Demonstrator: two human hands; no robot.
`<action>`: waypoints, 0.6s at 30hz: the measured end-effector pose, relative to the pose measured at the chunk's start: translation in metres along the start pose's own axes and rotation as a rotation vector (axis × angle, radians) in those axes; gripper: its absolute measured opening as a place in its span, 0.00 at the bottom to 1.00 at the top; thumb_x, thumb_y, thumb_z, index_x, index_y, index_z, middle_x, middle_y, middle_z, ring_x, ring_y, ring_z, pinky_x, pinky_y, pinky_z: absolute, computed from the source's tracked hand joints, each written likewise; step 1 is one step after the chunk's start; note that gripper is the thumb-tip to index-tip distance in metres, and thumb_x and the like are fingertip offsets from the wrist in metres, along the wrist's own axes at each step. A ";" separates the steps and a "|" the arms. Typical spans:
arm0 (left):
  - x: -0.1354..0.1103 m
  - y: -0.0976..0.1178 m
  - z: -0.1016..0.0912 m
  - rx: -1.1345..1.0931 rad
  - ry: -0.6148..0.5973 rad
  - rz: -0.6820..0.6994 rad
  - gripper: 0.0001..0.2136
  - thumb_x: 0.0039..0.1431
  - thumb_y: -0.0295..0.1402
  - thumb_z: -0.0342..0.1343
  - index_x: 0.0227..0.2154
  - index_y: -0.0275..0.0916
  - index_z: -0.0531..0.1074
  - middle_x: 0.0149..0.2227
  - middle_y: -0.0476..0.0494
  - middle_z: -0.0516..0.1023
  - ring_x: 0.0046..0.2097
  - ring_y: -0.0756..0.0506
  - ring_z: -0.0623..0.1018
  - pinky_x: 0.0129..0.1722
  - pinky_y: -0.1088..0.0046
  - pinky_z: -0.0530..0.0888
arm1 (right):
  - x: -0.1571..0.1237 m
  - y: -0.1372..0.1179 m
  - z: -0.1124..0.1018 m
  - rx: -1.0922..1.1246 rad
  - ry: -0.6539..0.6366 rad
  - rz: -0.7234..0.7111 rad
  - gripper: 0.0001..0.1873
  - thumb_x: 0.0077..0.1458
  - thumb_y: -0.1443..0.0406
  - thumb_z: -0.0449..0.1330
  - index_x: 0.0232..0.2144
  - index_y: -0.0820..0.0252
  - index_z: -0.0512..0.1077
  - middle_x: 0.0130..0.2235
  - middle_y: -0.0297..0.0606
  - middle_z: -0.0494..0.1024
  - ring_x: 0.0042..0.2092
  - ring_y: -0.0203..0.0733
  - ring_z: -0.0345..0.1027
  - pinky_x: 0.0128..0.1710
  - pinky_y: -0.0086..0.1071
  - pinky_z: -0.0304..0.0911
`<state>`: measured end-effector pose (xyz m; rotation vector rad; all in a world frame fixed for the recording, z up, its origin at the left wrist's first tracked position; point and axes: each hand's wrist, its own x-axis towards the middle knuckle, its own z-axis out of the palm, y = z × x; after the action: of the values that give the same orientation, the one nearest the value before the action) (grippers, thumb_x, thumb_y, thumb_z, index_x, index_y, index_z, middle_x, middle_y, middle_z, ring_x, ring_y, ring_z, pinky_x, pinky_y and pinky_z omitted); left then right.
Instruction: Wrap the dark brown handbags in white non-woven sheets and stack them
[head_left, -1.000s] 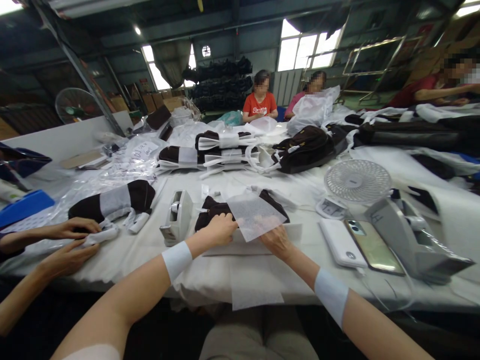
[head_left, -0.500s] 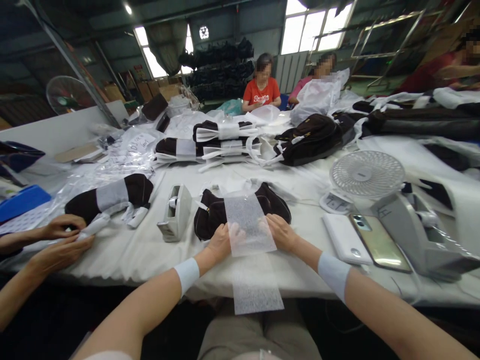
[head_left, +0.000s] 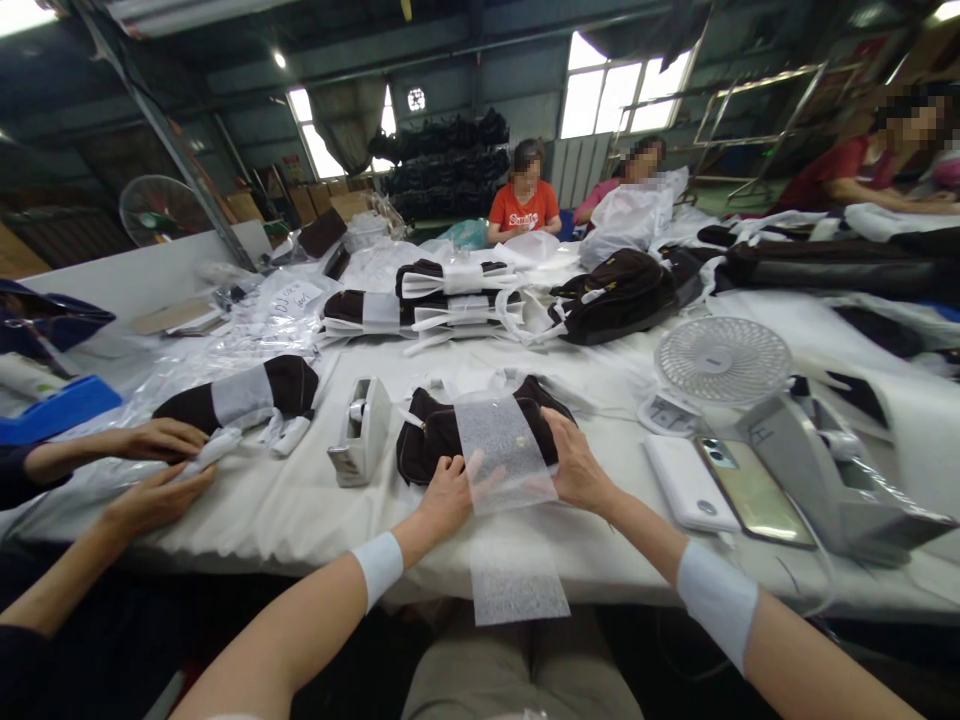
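A dark brown folded bag lies on the white table in front of me. A translucent white foam sheet is draped across its middle. My left hand pinches the sheet's near left edge, thumb on top. My right hand grips the sheet's right edge against the bag, fingers curled over it. A second foam sheet hangs over the table's near edge below.
A tape dispenser stands left of the bag. A small desk fan, a power bank, a phone and a grey dispenser sit at right. A neighbour's hands wrap a strap at left. Wrapped bags are stacked further back.
The foam sheet went from held up in the air to laid over the bag's middle. My right hand moved forward onto the bag's right side.
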<state>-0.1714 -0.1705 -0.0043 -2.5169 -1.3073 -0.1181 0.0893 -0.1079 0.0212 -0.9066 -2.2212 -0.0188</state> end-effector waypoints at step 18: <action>0.000 0.002 -0.008 -0.124 -0.078 -0.147 0.30 0.60 0.23 0.45 0.62 0.59 0.59 0.56 0.41 0.67 0.47 0.38 0.64 0.42 0.60 0.62 | -0.036 -0.016 -0.014 -0.376 -0.111 0.053 0.19 0.56 0.69 0.61 0.51 0.64 0.70 0.52 0.49 0.75 0.52 0.50 0.68 0.50 0.42 0.58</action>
<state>-0.1693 -0.1744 0.0029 -2.5472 -1.5614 -0.1381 0.1058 -0.1455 0.0129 -1.1917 -2.3378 -0.3809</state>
